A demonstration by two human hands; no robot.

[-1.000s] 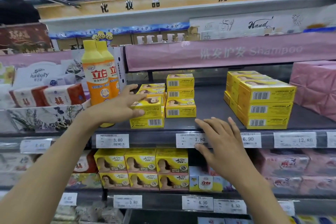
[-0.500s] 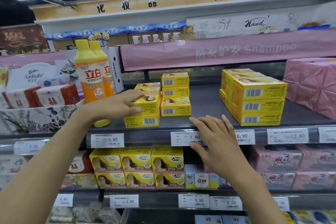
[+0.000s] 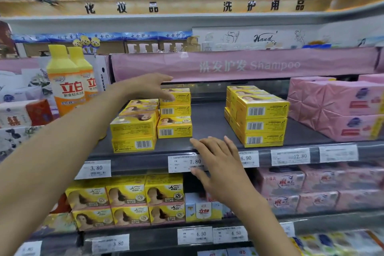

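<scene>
The dark grey metal shelf [image 3: 207, 122] carries the work: small yellow cardboard soap boxes with barcodes, in uneven groups. At its right stands a tidy block of the same yellow boxes [image 3: 261, 118], three high and squared to the shelf edge, so that part looks finished. The left group is looser. A low front stack [image 3: 135, 129] sits skewed, and behind it a three-high column [image 3: 175, 122] stands just beside it.

The topmost yellow box of that column [image 3: 178, 95] is the one being dealt with. The left hand [image 3: 151, 87] reaches to its left end, spread wide with thumb above and fingers in front of the box's front face. Whether the fingers touch the box I cannot tell. The right hand [image 3: 220, 164] holds nothing, its fingers straight and fanned over the shelf lip by the white price label [image 3: 182, 163].

By my reading the tidying is partway: this box has yet to be gripped, and the left group wants squaring.
</scene>
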